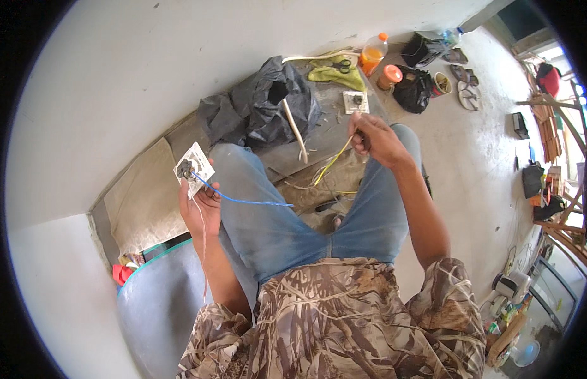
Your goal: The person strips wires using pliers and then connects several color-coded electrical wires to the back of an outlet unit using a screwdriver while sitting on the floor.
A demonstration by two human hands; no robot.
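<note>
My left hand (201, 211) is closed around the lower edge of a white wall socket (203, 162), its dark wired back facing up. A blue wire (252, 202) runs out of that back toward the right, and a pale wire (203, 243) hangs down along my forearm. Over my right knee, my right hand (380, 142) pinches the upper end of a yellow-green wire (331, 164). This wire slopes down to some loose wires (306, 184) between my legs. A second white socket (356, 102) lies just beyond my right hand.
A black plastic bag (258, 104) with a white cable stands ahead. Scissors (342, 65) lie on a green cloth (334, 77), beside an orange drink bottle (373, 55). A jar (389, 77), another black bag (414, 90) and sandals (469, 96) are farther right. Left is a grey curved surface (161, 303).
</note>
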